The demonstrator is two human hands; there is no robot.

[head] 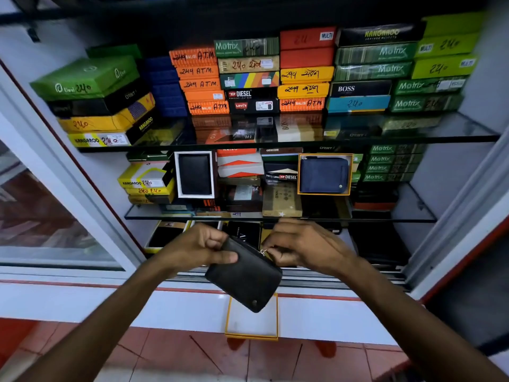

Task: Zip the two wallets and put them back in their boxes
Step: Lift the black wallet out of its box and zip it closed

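Observation:
I hold a black zip wallet (pixel 245 277) in front of the cabinet. My left hand (pixel 201 246) grips its upper left corner. My right hand (pixel 305 245) pinches the small metal zip pull (pixel 263 252) at the wallet's top edge. Below the wallet an open orange-rimmed box (pixel 251 323) with a white inside lies empty on the white ledge. On the middle glass shelf a blue zip wallet (pixel 323 175) stands in its own orange-rimmed box (pixel 298 175), leaning against the stacks behind.
Glass shelves (pixel 275 216) carry stacks of coloured wallet boxes. A black wallet in a white box (pixel 195 174) stands on the middle shelf at left. The sliding glass door (pixel 55 216) is at left. Red floor tiles (pixel 192 359) lie below the ledge.

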